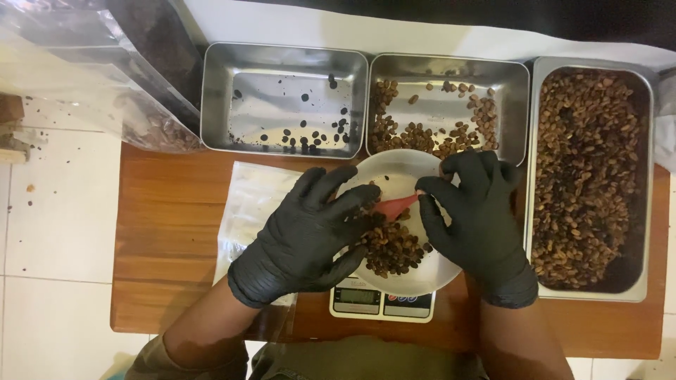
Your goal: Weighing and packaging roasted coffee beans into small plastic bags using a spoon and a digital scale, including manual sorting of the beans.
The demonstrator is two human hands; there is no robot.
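Both my hands wear black gloves over a white bowl point(394, 167) that stands on a small digital scale point(381, 302). Brown coffee beans point(391, 246) lie heaped in the bowl's near half. My left hand point(304, 236) rests on the bowl's left rim, fingers spread and touching the beans. My right hand point(477, 214) pinches the end of a small red scoop point(394, 205) that points into the bowl.
Three steel trays stand at the back of the wooden table point(165, 232): one with a few dark beans point(284, 98), one partly filled point(448, 105), one full of brown beans point(590, 176). A clear plastic pouch point(250, 204) lies left of the bowl. A large bean bag point(105, 70) leans at top left.
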